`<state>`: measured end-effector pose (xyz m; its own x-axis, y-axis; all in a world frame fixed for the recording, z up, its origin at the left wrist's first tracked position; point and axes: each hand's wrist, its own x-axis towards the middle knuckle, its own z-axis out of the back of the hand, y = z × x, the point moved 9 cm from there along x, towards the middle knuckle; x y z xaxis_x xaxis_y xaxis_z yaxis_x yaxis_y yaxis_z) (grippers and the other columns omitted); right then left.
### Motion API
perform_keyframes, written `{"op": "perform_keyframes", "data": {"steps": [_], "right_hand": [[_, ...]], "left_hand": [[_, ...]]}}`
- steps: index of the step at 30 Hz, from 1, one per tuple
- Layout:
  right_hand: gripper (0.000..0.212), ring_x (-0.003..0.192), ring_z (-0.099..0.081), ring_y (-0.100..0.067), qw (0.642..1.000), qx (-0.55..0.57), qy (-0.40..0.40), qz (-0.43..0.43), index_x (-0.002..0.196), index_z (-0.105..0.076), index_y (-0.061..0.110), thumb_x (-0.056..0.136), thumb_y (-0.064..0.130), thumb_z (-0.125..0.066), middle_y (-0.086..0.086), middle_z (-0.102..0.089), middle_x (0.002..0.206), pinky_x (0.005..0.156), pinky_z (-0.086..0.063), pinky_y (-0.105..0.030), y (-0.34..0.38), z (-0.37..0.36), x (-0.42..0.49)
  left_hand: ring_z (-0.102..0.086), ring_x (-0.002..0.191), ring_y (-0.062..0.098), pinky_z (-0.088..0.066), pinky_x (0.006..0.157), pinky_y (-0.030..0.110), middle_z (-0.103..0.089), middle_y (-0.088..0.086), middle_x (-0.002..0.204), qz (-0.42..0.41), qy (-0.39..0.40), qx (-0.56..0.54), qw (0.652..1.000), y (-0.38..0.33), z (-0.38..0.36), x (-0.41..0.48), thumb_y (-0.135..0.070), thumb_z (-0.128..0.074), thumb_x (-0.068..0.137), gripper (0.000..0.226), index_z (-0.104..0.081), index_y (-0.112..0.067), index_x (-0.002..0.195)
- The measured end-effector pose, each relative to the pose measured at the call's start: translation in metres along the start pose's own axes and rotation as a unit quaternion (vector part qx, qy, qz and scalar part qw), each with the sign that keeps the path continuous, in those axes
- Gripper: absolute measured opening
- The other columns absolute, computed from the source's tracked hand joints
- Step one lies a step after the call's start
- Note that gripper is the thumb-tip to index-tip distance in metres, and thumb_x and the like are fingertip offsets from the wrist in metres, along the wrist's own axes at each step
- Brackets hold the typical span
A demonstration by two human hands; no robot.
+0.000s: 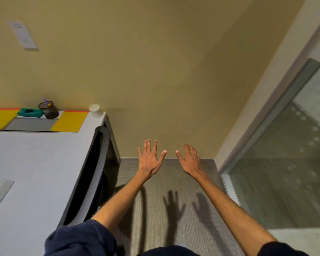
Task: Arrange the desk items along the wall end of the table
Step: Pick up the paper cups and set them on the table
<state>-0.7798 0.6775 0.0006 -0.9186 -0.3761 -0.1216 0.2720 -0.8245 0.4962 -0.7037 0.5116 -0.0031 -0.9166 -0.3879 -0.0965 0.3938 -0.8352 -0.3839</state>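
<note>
Dark navy sleeves (pixel 81 237) are bunched up above both elbows, leaving the forearms bare. No rings, watch or bracelet show on the left hand (pixel 149 159) or right hand (pixel 189 159).

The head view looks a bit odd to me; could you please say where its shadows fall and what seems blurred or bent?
Head view: the open left hand and right hand cast crisp shadows on the grey carpet floor; the frosted glass panel smears with blur; the white table edge bows from wide-angle distortion.
</note>
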Motion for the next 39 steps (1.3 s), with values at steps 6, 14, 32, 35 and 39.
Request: {"op": "perform_keyframes", "data": {"steps": [6,14,32,35,39], "right_hand": [[0.063,0.150,-0.022,-0.024,0.998,-0.001,0.039,0.052,0.154,-0.027,0.013,0.102,0.047,-0.038,-0.007,-0.024,0.162,0.117,-0.031,-0.050,0.049,-0.028,0.078],[0.062,0.149,-0.025,-0.024,0.986,0.001,0.089,0.138,0.153,-0.028,0.012,0.102,0.045,-0.041,-0.007,-0.026,0.161,0.117,-0.032,-0.049,0.119,-0.055,0.201],[0.057,0.143,-0.034,-0.024,0.938,0.012,0.208,0.275,0.150,-0.034,0.011,0.101,0.040,-0.045,-0.008,-0.035,0.155,0.115,-0.035,-0.045,0.262,-0.120,0.355],[0.057,0.142,-0.034,-0.024,0.931,0.010,0.218,0.293,0.149,-0.034,0.011,0.101,0.040,-0.045,-0.008,-0.036,0.154,0.115,-0.035,-0.047,0.290,-0.135,0.364],[0.059,0.143,-0.033,-0.024,0.922,0.004,0.230,0.311,0.150,-0.032,0.010,0.101,0.042,-0.044,-0.008,-0.035,0.155,0.116,-0.035,-0.046,0.326,-0.156,0.378]], "left_hand": [[0.007,0.154,0.025,-0.003,0.125,0.054,0.004,0.011,0.165,0.068,-0.017,0.003,0.998,0.054,0.020,0.055,-0.064,-0.017,0.098,0.075,-0.006,-0.020,0.158],[0.007,0.154,0.024,-0.005,0.125,0.054,0.001,0.006,0.166,0.153,-0.050,-0.024,0.987,0.100,0.045,0.145,-0.062,-0.017,0.099,0.074,-0.005,-0.019,0.158],[0.000,0.155,0.025,-0.010,0.124,0.055,-0.004,0.009,0.166,0.364,-0.128,-0.063,0.920,0.214,0.105,0.235,-0.058,-0.017,0.101,0.071,-0.010,-0.016,0.158],[0.001,0.155,0.024,-0.008,0.124,0.055,-0.003,0.008,0.166,0.387,-0.137,-0.078,0.908,0.239,0.115,0.244,-0.058,-0.018,0.101,0.071,-0.009,-0.017,0.158],[0.003,0.155,0.025,-0.006,0.125,0.053,-0.001,0.008,0.166,0.403,-0.137,-0.087,0.901,0.273,0.128,0.262,-0.057,-0.020,0.101,0.071,-0.008,-0.016,0.158]]}}
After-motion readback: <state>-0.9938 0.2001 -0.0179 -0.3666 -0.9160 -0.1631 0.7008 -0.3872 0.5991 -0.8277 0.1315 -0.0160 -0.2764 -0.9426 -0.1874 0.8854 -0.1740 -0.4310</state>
